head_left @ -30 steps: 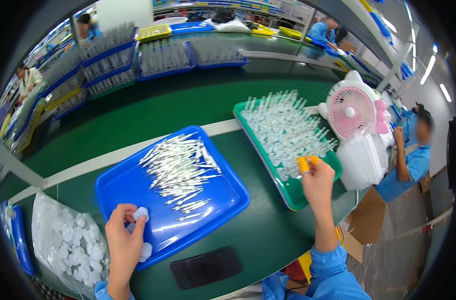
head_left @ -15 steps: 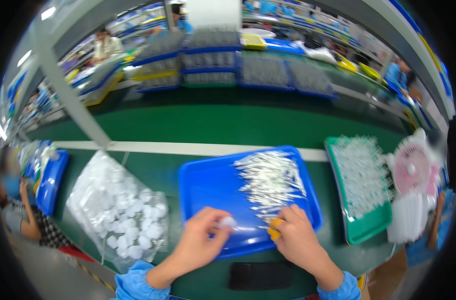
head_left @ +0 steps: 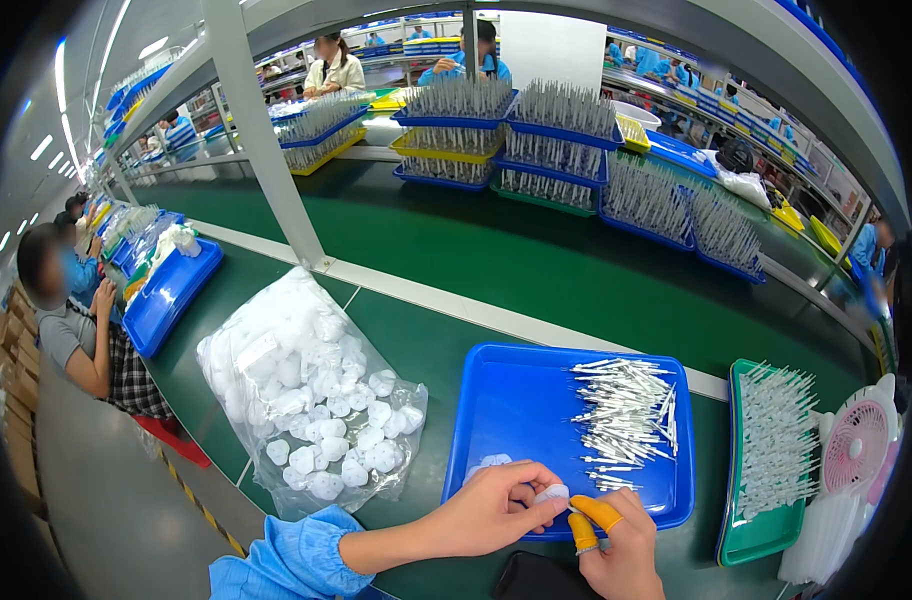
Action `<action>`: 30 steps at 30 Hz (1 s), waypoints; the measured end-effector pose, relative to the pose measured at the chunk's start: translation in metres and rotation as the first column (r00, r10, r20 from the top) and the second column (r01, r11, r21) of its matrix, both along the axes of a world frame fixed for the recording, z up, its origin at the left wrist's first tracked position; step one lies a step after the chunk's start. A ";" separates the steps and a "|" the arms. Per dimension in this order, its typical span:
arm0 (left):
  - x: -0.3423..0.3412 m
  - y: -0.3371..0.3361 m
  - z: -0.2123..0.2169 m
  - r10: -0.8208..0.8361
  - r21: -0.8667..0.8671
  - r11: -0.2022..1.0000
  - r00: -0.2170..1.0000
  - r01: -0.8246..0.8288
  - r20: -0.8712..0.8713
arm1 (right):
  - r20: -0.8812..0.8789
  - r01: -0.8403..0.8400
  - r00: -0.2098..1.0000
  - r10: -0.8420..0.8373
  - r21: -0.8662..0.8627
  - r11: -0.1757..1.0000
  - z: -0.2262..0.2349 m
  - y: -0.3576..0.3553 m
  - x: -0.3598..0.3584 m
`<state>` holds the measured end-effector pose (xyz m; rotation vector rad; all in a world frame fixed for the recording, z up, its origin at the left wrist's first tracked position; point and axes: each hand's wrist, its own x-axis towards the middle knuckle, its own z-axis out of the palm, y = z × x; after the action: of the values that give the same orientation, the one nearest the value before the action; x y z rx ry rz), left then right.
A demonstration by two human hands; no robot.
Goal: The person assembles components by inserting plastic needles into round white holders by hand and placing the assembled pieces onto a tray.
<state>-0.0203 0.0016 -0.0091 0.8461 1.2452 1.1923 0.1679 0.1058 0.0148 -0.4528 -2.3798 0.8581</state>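
While the left hand pinches a small white round cap between thumb and fingertips over the near edge of the blue tray, the right hand, with orange finger cots on thumb and forefinger, closes on it from the other side. This looks like the joining step, cap meeting a thin white stick, though I cannot tell whether a stick is already held. Next would likely need a fresh piece from the pile of white sticks or the clear bag of caps.
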 end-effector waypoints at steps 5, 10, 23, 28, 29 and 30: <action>0.002 0.000 -0.007 0.013 0.030 0.999 1.000 -0.013 0.021 | -0.088 0.006 0.996 -0.004 0.028 1.000 -0.005 -0.004 -0.001; 0.006 -0.001 -0.004 0.080 0.005 0.997 0.997 -0.080 0.021 | -0.089 0.020 0.996 -0.018 0.013 1.000 -0.004 -0.003 0.003; 0.014 -0.005 0.004 0.233 0.245 0.961 0.847 -0.126 -0.477 | -0.057 -0.015 0.998 0.010 -0.100 0.995 -0.005 -0.004 0.008; 0.014 -0.001 0.005 0.258 0.282 0.953 0.796 -0.114 -0.547 | 0.068 0.029 0.998 -0.018 -0.168 0.985 -0.013 0.002 0.012; 0.013 0.000 0.005 0.266 0.288 0.951 0.783 -0.116 -0.562 | 0.053 -0.047 0.997 0.058 -0.192 0.980 -0.015 0.005 0.014; 0.012 -0.005 0.009 0.277 0.268 0.952 0.783 -0.146 -0.557 | 0.070 -0.026 0.997 0.040 -0.202 0.979 -0.013 0.004 0.011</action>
<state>-0.0080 -0.0031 -0.0004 1.3332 1.7785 1.3059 0.1791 0.1098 0.0016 -0.5336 -2.3829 1.1215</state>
